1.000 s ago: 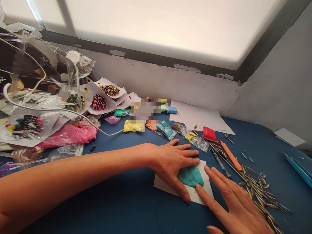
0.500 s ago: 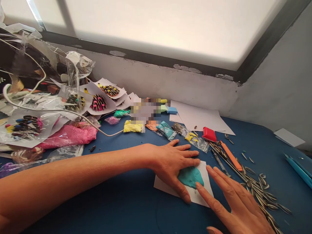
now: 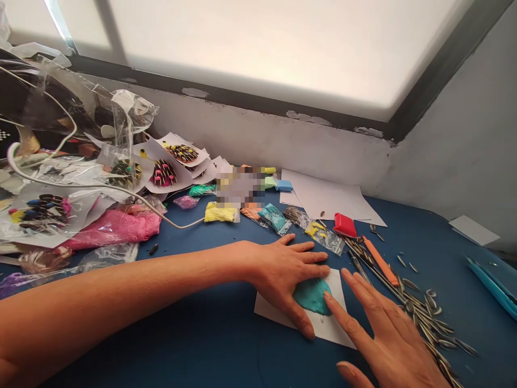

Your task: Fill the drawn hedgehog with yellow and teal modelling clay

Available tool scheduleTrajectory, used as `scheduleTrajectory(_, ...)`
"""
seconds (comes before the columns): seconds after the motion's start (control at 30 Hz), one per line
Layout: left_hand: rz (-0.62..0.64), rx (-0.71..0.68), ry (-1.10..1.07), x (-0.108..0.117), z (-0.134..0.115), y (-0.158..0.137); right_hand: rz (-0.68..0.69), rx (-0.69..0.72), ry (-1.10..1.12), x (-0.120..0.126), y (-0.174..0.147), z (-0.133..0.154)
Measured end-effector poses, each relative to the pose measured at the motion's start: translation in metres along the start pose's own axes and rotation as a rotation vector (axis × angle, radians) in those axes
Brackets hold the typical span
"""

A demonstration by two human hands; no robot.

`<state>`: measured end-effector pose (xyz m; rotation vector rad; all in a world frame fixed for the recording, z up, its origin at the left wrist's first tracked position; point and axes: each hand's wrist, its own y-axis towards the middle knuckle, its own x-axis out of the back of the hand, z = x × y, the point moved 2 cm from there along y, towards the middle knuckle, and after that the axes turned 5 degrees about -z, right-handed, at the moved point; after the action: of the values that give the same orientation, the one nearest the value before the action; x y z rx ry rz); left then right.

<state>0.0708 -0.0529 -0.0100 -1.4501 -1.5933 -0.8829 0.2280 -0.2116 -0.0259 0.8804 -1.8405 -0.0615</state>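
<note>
A flat patch of teal modelling clay [image 3: 313, 296] lies on a small white sheet of paper [image 3: 335, 331]. Thin pencil lines show just below the clay. My left hand [image 3: 285, 275] rests palm down over the paper's left part, fingers spread, thumb and forefinger on either side of the clay. With its index fingertip, my right hand [image 3: 383, 328] touches the clay's right edge; its other fingers are stretched out and hold nothing. My left palm hides part of the paper.
Striped sunflower seeds [image 3: 438, 323] are heaped at the right by an orange tool [image 3: 379, 261] and a red packet [image 3: 345, 224]. Bagged clay, such as a yellow packet [image 3: 221, 212], lies behind. Seed-covered paper pictures [image 3: 163, 172] and a white cable [image 3: 121, 191] fill the left. Teal tweezers [image 3: 490, 285] lie far right.
My right index fingertip has shifted slightly up along the clay's right edge, and that edge looks rounder. My left hand stays in place on the paper.
</note>
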Motion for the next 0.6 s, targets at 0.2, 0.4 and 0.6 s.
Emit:
scheduleTrajectory(0.2, -0.001, -0.004, -0.01, -0.001, 0.0, 0.0, -0.015, 0.012, -0.02, 0.004, 0.011, 0.002)
scheduleTrajectory(0.4, -0.014, -0.011, -0.007, -0.001, -0.001, 0.001, -0.047, 0.018, -0.033, 0.004, 0.022, 0.004)
scheduleTrajectory(0.6, -0.025, -0.022, -0.024, -0.002, 0.0, 0.001, -0.055, 0.004, -0.002, 0.002, 0.029, 0.004)
